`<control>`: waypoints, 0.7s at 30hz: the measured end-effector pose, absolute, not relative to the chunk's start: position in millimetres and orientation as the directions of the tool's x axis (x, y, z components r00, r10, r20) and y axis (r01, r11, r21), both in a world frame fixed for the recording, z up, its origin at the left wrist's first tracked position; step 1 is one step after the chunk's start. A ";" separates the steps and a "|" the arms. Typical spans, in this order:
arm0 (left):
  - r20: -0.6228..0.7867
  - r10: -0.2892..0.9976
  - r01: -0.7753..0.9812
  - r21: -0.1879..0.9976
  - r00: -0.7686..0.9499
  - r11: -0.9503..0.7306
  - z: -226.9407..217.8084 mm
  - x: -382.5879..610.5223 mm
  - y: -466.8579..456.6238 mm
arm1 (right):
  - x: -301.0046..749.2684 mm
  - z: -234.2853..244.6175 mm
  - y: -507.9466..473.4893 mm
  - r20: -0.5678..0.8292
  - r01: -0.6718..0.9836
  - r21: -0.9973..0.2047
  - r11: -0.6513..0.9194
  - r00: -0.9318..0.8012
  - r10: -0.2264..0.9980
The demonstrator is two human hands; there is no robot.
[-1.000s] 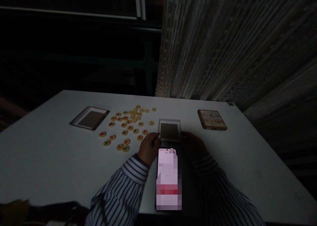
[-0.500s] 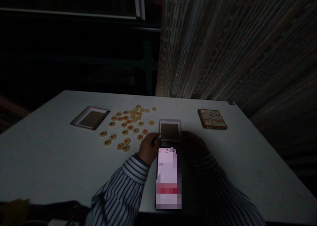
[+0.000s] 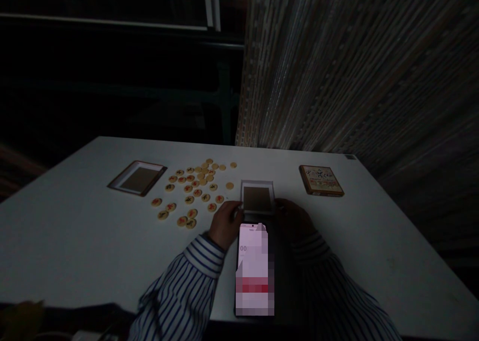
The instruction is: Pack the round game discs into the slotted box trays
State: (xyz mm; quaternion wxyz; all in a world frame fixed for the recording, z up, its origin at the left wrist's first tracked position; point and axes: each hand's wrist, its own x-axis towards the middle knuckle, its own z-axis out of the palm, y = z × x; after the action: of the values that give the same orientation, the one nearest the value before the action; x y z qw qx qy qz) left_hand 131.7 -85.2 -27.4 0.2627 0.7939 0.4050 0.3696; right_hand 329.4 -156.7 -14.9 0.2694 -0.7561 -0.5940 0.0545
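Observation:
A small open box (image 3: 258, 200) with pale walls and a brownish bottom lies on the white table in front of me, nothing inside it. My left hand (image 3: 225, 224) grips its near left corner, fingers closed on the wall. On the opposite side my right hand (image 3: 296, 218), dim in shadow, holds the near right corner. Many round wooden Chinese chess pieces (image 3: 189, 200) are scattered left of the box, some with red or black characters, others plain side up. Just below the box, between my forearms, a lit phone (image 3: 251, 261) shows a partly blurred screen.
At the left of the table (image 3: 112, 241) rests a shallow box part (image 3: 139, 178), hollow side up. A printed box lid (image 3: 322, 179) lies at the right. Behind the table hangs a string curtain (image 3: 299, 72). Dark items lie along the near left edge.
Almost nothing differs. Both hands stay at the box, and the pieces lie as before; the view has shifted very slightly.

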 end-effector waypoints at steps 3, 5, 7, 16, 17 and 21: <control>0.381 0.840 0.455 0.713 0.388 -0.533 -26.5 131.8 -85.8 | 330.0 -14.5 -155.8 0.262 0.865 -0.476 -0.160 0.313 0.913; 0.387 0.845 0.460 0.714 0.369 -0.528 -25.2 131.5 -86.7 | 330.5 -14.5 -155.2 0.303 0.864 -0.481 -0.147 0.321 0.897; 0.395 0.849 0.466 0.713 0.352 -0.524 -23.7 130.7 -87.8 | 331.1 -14.9 -154.9 0.365 0.866 -0.488 -0.111 0.318 0.875; 0.506 0.823 0.478 0.673 0.259 -0.564 -10.0 121.9 -82.2 | 331.6 -15.6 -153.5 0.565 0.874 -0.482 0.069 0.250 0.786; 0.522 0.812 0.481 0.659 0.260 -0.578 -7.8 118.9 -79.5 | 331.6 -15.4 -152.9 0.582 0.876 -0.476 0.082 0.244 0.776; 0.603 0.752 0.525 0.565 0.265 -0.637 -4.3 102.6 -69.3 | 332.5 -14.7 -149.9 0.640 0.886 -0.441 0.146 0.196 0.743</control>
State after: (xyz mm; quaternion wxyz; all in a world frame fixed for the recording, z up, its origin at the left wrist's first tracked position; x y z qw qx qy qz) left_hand 102.6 -69.3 -4.3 0.1266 0.7850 0.4067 0.4498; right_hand 332.5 -149.9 -14.7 0.4221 -0.6481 -0.6282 -0.0845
